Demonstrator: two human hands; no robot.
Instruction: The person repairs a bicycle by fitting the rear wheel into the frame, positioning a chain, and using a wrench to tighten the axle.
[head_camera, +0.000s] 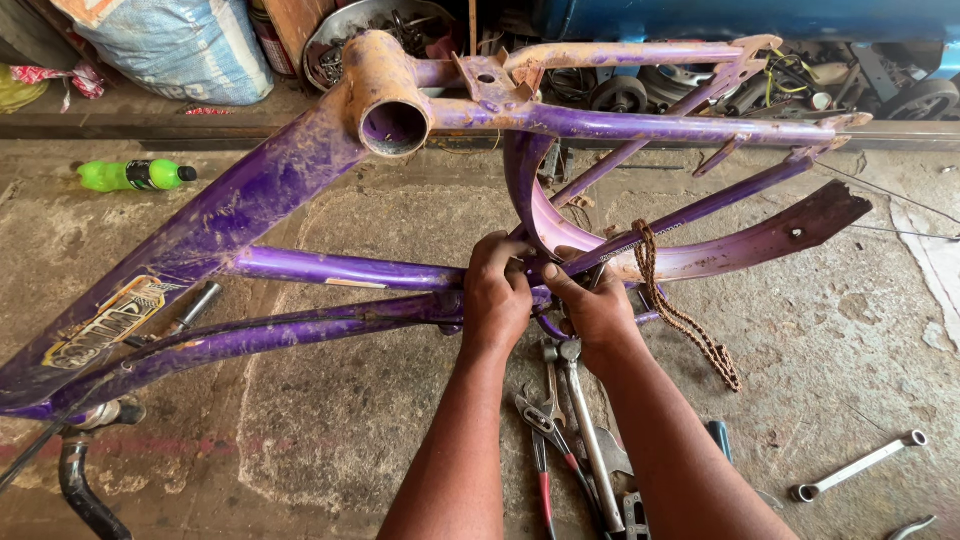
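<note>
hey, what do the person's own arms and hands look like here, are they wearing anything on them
Both forearms are bare as far as the picture shows, with no sleeves in view. The left hand and the right hand wear no gloves. No watch, bracelet or ring shows on the wrists or the visible fingers. The arms are lean and enter from the bottom edge of the head view.

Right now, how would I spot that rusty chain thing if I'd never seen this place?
Find the big purple bicycle frame lying across the concrete floor. Go to its rear end, just beyond the right hand. There the rusty chain hangs off a purple tube, brown and knobbly, unlike the shiny silver spanners lying flat below.
</note>
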